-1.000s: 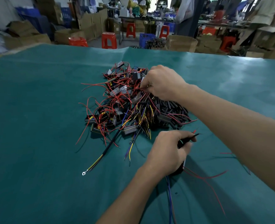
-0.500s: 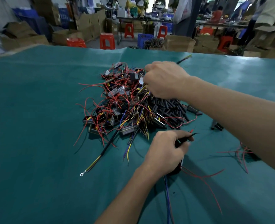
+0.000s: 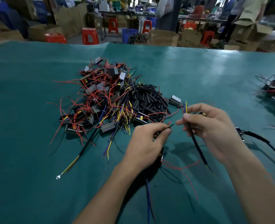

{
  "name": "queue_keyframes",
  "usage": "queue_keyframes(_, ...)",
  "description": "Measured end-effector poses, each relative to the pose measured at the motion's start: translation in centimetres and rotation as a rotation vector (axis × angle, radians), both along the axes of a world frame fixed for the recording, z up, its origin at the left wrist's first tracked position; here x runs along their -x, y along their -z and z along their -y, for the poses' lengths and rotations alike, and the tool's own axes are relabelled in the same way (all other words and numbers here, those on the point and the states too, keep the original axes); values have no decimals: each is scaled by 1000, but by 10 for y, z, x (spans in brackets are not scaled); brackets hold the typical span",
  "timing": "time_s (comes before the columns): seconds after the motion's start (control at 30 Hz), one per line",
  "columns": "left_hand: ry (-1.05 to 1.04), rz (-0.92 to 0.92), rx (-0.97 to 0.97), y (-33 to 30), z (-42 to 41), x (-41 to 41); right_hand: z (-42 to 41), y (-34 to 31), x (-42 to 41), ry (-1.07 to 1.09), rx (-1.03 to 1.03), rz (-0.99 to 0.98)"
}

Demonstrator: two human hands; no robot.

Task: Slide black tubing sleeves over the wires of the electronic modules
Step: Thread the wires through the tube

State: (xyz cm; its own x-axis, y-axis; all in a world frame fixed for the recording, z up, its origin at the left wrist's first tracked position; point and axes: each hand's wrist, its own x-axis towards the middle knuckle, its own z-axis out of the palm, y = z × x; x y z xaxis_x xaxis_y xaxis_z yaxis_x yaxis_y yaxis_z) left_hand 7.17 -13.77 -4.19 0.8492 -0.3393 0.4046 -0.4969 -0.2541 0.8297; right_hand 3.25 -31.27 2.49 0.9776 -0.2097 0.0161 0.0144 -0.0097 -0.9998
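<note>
Green table, right hand now holding sleeved wires

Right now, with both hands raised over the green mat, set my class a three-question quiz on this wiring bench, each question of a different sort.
1. True or false: the right hand pinches a long black tubing sleeve with yellow and blue wire ends sticking out of its top.
2. Multiple choice: the heap of short black tubing pieces lies where against the tangled pile of red-wired modules? A) on its right side B) on its left side C) on the red stools behind
3. Fill in: the left hand pinches thin wire tips, and its blue wire trails toward the ____ edge of the picture.

Key: 1 true; 2 A; 3 bottom
</note>
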Motion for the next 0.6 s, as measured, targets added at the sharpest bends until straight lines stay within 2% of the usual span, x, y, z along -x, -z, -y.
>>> queue_keyframes(0.07, -16, -14, 13, 0, 0, 1, -2, 12, 6, 33, -114, 12)
queue_keyframes(0.27, -25, -19, 28, 2, 1, 1, 2, 28, 8, 130, -245, 63)
queue_keyframes(0.43, -9, -15, 28, 1, 2, 3, 2, 30, 7, 108, -298, 45)
queue_keyframes(0.6, -13, -27, 28, 1, 2, 4, 3, 31, 7, 122, -253, -22)
